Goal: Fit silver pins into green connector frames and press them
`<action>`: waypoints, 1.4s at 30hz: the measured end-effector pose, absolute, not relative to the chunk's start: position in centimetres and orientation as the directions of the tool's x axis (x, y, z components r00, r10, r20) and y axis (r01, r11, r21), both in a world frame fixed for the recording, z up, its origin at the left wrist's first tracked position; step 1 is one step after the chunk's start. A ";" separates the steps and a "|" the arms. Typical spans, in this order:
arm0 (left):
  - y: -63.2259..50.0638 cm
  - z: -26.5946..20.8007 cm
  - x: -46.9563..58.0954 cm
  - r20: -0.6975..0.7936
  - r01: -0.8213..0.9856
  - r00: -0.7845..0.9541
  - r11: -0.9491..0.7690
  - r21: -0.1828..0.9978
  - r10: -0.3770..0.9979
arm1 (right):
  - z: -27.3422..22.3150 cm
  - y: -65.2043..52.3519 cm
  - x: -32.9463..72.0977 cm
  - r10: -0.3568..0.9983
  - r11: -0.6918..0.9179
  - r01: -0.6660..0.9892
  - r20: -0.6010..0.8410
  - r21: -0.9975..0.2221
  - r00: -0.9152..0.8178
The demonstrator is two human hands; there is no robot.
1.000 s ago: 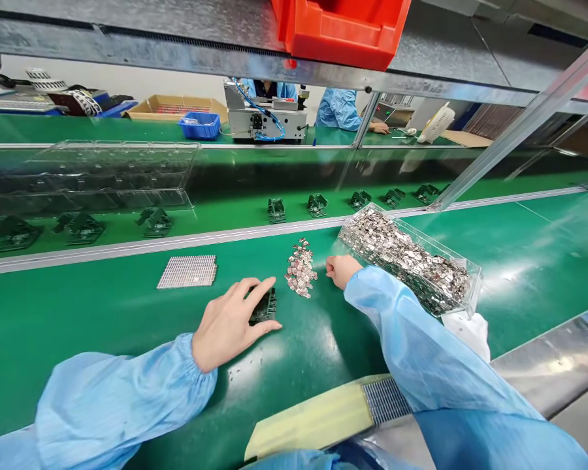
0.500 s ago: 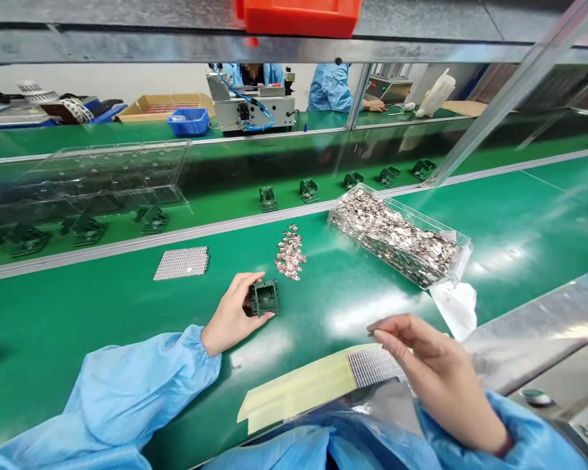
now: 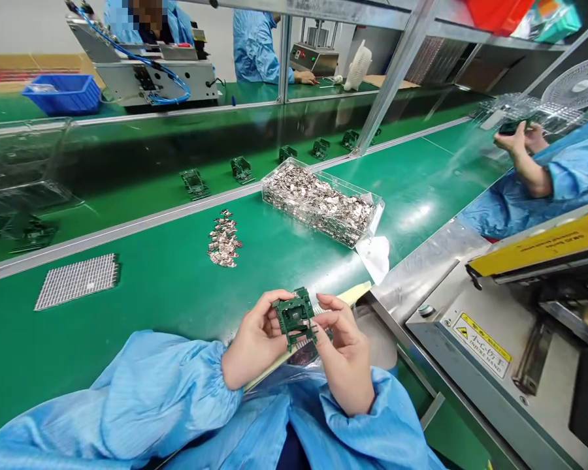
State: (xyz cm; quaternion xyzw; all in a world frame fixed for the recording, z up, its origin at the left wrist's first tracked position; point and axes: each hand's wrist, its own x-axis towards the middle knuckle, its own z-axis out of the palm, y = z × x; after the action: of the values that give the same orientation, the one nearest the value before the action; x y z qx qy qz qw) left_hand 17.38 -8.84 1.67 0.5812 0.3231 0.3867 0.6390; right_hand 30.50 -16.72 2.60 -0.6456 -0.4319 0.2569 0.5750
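A dark green plastic housing (image 3: 294, 312) with a square opening is tilted up in front of my body. My left hand (image 3: 257, 343) grips it from the left, thumb below and fingers behind. My right hand (image 3: 343, 346) is closed in a pinch at the housing's right edge. Something small and pale shows by those fingertips, too small to name. Beyond my hands lies a loose pile of small metal pieces (image 3: 224, 243). Under them, a yellow strip (image 3: 357, 294) and a gridded sheet are mostly covered.
A clear box (image 3: 318, 225) heaped with metal pieces stands behind, with white paper (image 3: 374, 258) at its corner. A gridded sheet (image 3: 78, 281) lies left. Several green housings (image 3: 195, 184) line the far side. At right are a machine (image 3: 470, 326) and a co-worker's hand (image 3: 524, 153).
My left hand has brought the housing closer to my body, and my right hand has come to its right edge. The view has swung right, showing the machine and another person there.
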 end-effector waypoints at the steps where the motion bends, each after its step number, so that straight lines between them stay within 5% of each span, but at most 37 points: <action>1: -8.9 1.5 17.3 0.033 -0.101 0.501 0.021 0.995 0.865 | 2.5 -16.6 30.3 0.853 0.027 0.271 0.163 -0.962 0.496; 17: -9.1 0.1 15.8 0.048 -0.060 0.584 -0.016 0.998 0.811 | 1.5 -16.0 28.8 0.840 -0.002 0.352 0.190 -0.936 0.508; 27: -9.4 0.2 15.8 -0.019 -0.061 0.566 0.064 0.996 0.824 | 1.5 -15.8 28.5 0.853 0.015 0.012 0.019 -1.000 0.521; 42: -10.3 1.1 16.2 0.046 0.020 0.524 -0.066 0.998 0.850 | 1.7 -16.3 28.1 0.818 0.063 -0.168 -0.045 -0.984 0.574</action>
State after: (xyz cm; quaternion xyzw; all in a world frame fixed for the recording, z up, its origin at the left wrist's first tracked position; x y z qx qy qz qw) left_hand 16.17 -10.32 1.07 0.6408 0.3394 0.3501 0.5929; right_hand 28.08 -16.32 1.71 -0.5781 -0.2809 0.3662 0.6729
